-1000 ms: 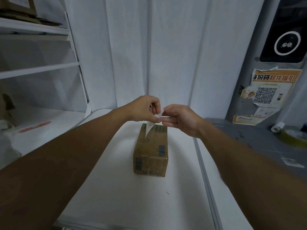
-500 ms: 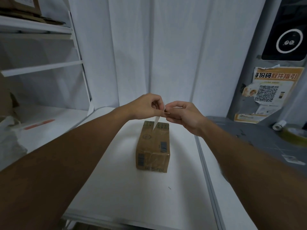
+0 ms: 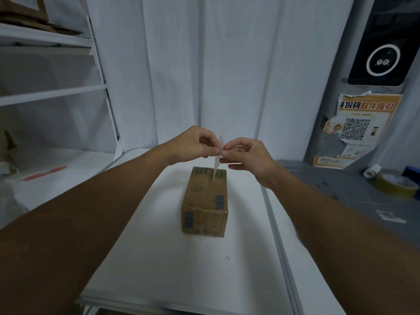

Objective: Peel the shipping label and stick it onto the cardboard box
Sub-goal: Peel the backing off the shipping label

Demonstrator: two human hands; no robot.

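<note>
Head view: left hand (image 3: 193,144) and right hand (image 3: 247,155), fingertips pinched together on one edge-on white shipping label (image 3: 217,162), held above taped cardboard box (image 3: 205,201) on white table (image 3: 159,258).

Matt brown cardboard box (image 3: 205,201), glossy tape across its front, is set on a smooth white counter (image 3: 159,258); thin paper label (image 3: 217,165).

The shipping label (image 3: 217,164) shows edge-on, its print unreadable, its pinched middle hidden by fingertips (image 3: 223,153).
</note>
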